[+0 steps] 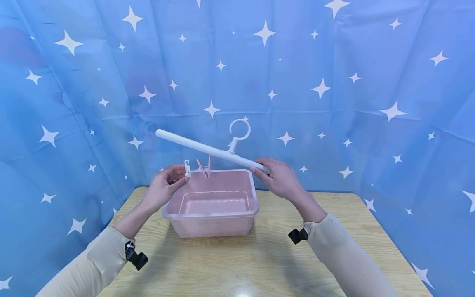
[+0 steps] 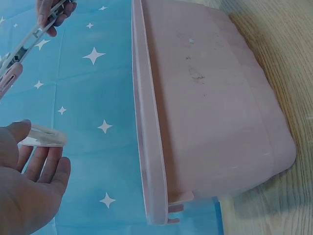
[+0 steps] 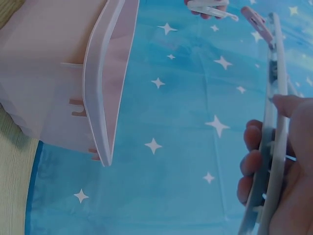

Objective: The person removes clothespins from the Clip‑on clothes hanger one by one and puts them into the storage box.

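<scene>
My left hand pinches a white clothes peg with a small hook on its top end, above the left rim of a pink plastic basin. My right hand grips the right end of a white hanger bar, which slants up to the left and has a ring-shaped hook at its middle. Beneath the bar hangs a pink clothes peg, apart from the white one. In the right wrist view, the hollow underside of the hanger shows between thumb and fingers.
The basin stands on a wood-grain table near its back edge. Blue curtains with white stars surround the table at the back and sides. Black cameras sit on both wrists.
</scene>
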Demonstrator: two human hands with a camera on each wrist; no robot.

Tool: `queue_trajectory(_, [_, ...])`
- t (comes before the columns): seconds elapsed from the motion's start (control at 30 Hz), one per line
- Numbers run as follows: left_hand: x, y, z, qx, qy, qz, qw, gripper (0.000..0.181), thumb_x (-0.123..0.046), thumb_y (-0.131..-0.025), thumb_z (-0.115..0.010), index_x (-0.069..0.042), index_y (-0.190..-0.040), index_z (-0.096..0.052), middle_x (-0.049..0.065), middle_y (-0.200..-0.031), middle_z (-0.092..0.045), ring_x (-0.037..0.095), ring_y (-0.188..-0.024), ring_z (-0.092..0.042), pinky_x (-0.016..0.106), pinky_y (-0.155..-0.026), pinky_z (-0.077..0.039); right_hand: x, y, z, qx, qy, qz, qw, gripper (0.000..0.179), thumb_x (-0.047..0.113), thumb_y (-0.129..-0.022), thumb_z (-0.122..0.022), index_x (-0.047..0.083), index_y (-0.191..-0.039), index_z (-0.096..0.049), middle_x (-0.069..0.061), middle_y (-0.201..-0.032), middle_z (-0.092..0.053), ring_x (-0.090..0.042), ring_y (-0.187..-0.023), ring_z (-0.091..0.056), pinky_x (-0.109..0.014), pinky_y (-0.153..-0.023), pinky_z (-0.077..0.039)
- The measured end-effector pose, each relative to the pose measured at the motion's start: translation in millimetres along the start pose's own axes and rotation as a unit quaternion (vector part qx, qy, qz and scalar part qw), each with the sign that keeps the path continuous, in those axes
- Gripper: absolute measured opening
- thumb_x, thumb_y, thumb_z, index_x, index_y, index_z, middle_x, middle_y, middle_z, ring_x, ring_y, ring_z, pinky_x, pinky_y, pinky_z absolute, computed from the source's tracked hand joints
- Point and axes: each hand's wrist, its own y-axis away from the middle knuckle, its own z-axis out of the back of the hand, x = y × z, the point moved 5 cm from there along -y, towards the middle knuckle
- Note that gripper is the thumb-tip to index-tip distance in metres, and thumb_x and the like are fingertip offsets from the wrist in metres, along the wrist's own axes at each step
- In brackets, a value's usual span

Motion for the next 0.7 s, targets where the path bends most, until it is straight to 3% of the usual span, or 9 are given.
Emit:
queue_trajectory(0.13, [2.1, 0.2, -2.0, 0.008, 0.002, 0.004, 1.0000, 0.048, -0.032, -0.096, -0.068, -0.011, -0.137, -0.055, 0.016, -0.133, -0.064, 0.030, -0.124, -0.063, 0.031, -0.095, -0.055, 0, 0.4, 0, 0.002, -0.002, -0.002, 1.0000, 0.037, 0.045, -0.103, -0.052, 0.018, -0.124, -0.065, -0.001, -0.106, -0.069, -0.020, -0.082, -0.060, -0.036, -0.068, -0.046])
queue_trajectory(0.43, [6.9, 0.0, -7.1, 0.022, 0.016, 0.013, 0.9996, 0.044, -0.017, -0.095, -0.068, -0.004, -0.136, -0.055, 0.019, -0.131, -0.064, 0.033, -0.122, -0.064, 0.029, -0.094, -0.055, -2, -0.2, 0, 0.000, -0.003, -0.004, 1.0000, 0.038, 0.047, -0.103, -0.051, 0.018, -0.125, -0.065, -0.001, -0.107, -0.069, -0.019, -0.081, -0.060, -0.036, -0.068, -0.046])
queue_trajectory(0.7, [11.3, 1.7, -9.8, 0.040, 0.012, 0.021, 0.9989, 0.047, -0.022, -0.096, -0.068, -0.006, -0.138, -0.054, 0.018, -0.133, -0.064, 0.032, -0.122, -0.064, 0.033, -0.096, -0.055, -2, 0.1, 0, -0.001, -0.009, -0.001, 1.0000, 0.037, 0.046, -0.102, -0.052, 0.019, -0.123, -0.065, 0.000, -0.104, -0.069, -0.019, -0.079, -0.059, -0.035, -0.067, -0.045])
